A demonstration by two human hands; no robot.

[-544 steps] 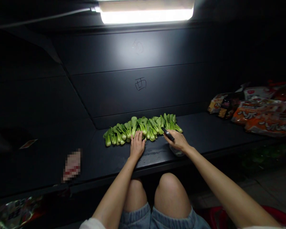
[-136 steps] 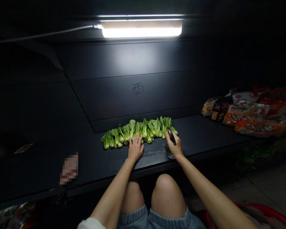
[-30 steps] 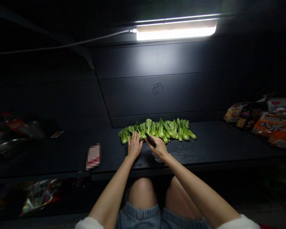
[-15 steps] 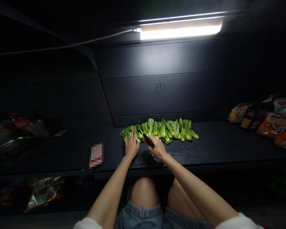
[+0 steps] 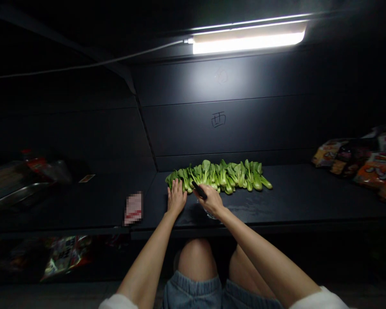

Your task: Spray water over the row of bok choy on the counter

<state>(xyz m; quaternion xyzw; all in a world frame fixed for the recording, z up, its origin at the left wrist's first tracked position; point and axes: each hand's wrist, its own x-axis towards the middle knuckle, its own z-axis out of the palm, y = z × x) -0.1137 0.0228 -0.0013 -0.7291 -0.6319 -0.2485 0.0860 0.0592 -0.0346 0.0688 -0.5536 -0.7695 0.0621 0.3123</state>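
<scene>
A row of green bok choy (image 5: 225, 176) lies along the dark shelf, leaves toward the back panel and pale stems toward me. My left hand (image 5: 176, 198) rests at the left end of the row, fingers stretched out and slightly apart over the stems, gripping nothing. Just to its right, my right hand (image 5: 212, 201) is closed around what looks like a spray bottle (image 5: 199, 190). The bottle's black head points up and left toward the greens. Part of a clear body shows below my palm; the rest is hidden. Wet marks show on the shelf (image 5: 244, 210).
Snack packets (image 5: 369, 167) sit at the right. At left are a blurred red-labelled bottle (image 5: 37, 165), a metal tray (image 5: 22, 193), a small card (image 5: 86, 178) and a pixelated packet (image 5: 134, 208). A lit lamp (image 5: 249, 42) with a cable hangs above. More packets (image 5: 64, 255) lie below the shelf.
The view has turned slightly left, so the shelf and greens appear a little farther right. Both hands have shifted slightly left along the row, the right one still gripping the bottle.
</scene>
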